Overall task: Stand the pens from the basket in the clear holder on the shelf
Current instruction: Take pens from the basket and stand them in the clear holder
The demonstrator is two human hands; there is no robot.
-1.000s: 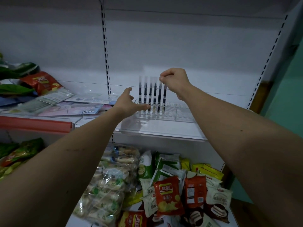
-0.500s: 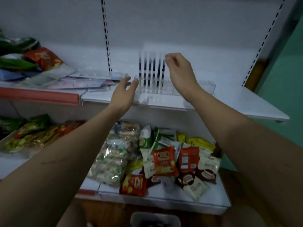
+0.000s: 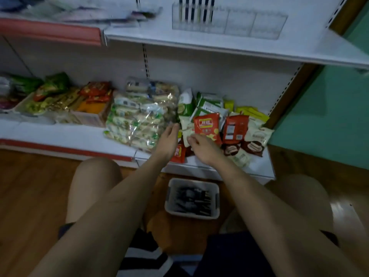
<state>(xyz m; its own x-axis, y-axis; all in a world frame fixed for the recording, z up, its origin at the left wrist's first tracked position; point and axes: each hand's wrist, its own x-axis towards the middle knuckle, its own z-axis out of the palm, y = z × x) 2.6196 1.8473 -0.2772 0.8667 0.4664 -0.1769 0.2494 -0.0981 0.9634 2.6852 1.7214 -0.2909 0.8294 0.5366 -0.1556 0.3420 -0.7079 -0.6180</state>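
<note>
A dimly lit room is shown, in which white metal shelving (image 3: 229, 47) with slotted uprights is set on a brown wooden floor (image 3: 30, 196), and a green wall (image 3: 329, 116) is seen to its right.

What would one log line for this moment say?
left hand: empty, open | right hand: empty, open | pens: standing in clear holder | basket: floor, more pens

Head camera looks steeply down past shelf (image 3: 229, 45) to floor basket (image 3: 192, 198).

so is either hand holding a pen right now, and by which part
Nothing is held. The left hand and right hand are both empty, fingers relaxed, above the basket of pens.
</note>
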